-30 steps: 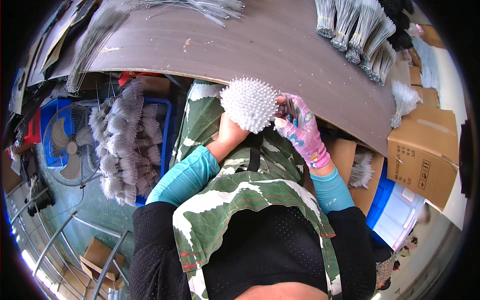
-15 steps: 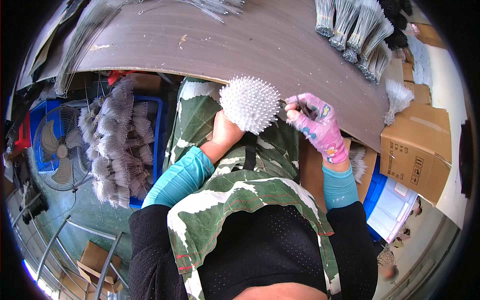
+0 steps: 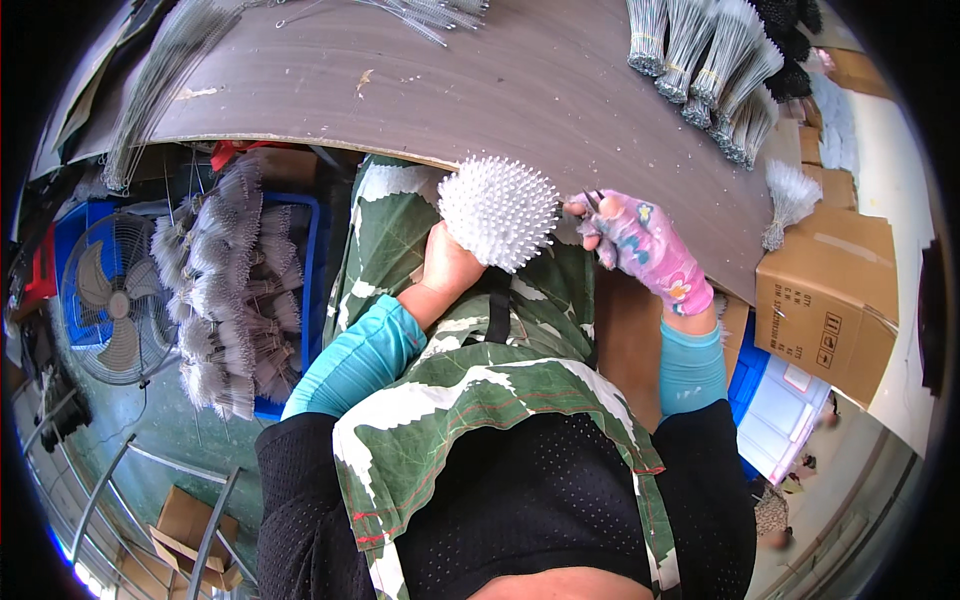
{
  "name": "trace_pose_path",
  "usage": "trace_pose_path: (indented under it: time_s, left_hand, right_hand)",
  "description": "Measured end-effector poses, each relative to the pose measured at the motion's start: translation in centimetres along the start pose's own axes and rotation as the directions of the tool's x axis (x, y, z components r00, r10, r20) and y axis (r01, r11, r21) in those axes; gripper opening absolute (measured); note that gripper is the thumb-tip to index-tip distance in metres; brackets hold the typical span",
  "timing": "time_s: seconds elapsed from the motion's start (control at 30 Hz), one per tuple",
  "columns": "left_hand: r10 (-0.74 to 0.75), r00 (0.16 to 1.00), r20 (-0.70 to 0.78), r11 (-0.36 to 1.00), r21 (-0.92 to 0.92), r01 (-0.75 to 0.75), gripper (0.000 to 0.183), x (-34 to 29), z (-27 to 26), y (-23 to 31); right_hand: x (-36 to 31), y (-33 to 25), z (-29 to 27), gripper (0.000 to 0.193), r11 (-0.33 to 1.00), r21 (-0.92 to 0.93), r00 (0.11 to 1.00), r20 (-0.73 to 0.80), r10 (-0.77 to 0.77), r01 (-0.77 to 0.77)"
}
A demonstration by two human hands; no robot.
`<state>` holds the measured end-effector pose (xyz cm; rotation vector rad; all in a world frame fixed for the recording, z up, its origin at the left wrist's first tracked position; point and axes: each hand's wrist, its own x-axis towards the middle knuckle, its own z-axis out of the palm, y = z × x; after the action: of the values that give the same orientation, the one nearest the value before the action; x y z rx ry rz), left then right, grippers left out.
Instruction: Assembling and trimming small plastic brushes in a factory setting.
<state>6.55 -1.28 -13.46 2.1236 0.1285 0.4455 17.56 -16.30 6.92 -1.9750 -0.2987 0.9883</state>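
My left hand (image 3: 450, 262) is wrapped round a bundle of thin brushes (image 3: 498, 213), held above my lap at the table's edge. Its round white end, dotted with many small tips, faces up. To the right of it, my right hand (image 3: 655, 245) wears a pink flowered glove that leaves the fingertips bare. The fingers are curled on a small dark tool (image 3: 592, 203) with pointed ends; its kind is hard to make out. Fingertips and tool come close to the bundle's right side; whether they touch it, I cannot tell.
Tied bundles of wire brushes (image 3: 705, 60) lie at the table's (image 3: 420, 100) far right. One white bundle (image 3: 790, 200) rests by a cardboard box (image 3: 830, 285). On the left stand a fan (image 3: 118, 303) and a blue crate (image 3: 312, 290) heaped with brush bundles (image 3: 225, 300).
My right hand has turned and shifted slightly right and down, so the tool's pointed ends now show. My left hand keeps the bundle nearly in place.
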Motion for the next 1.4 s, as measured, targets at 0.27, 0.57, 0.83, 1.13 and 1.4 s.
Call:
trace_pose_path:
  time_s: [0.27, 0.57, 0.83, 1.13, 1.4]
  left_hand:
    - [-0.015, 1.0, -0.01, 0.998, -0.056, 0.014, 0.024, -0.2, 0.4, -0.4]
    - [-0.166, 0.985, 0.049, 0.912, -0.372, 0.172, 0.029, 0.5, -0.9, 1.6]
    - [-0.153, 0.988, 0.027, 0.909, -0.387, 0.152, 0.033, 0.3, -0.6, 1.4]
    - [-0.173, 0.985, 0.016, 0.904, -0.393, 0.165, 0.033, 0.4, -0.6, 1.4]
    - [-0.218, 0.975, 0.047, 0.898, -0.381, 0.219, 0.034, 0.7, -1.4, 2.2]
  right_hand:
    - [0.4, -4.3, -0.6, 0.035, 0.985, -0.16, 0.97, 0.22, 0.101, -0.066]
    - [2.7, -7.7, 0.6, 0.029, 0.701, -0.676, 0.928, 0.368, 0.053, 0.228]
    - [3.7, -6.8, 1.0, 0.03, 0.627, -0.733, 0.914, 0.398, 0.081, 0.264]
    - [4.0, -6.4, 1.4, 0.028, 0.636, -0.715, 0.916, 0.4, 0.031, 0.291]
    - [3.4, -6.4, 1.2, 0.03, 0.788, -0.611, 0.934, 0.321, 0.159, 0.076]
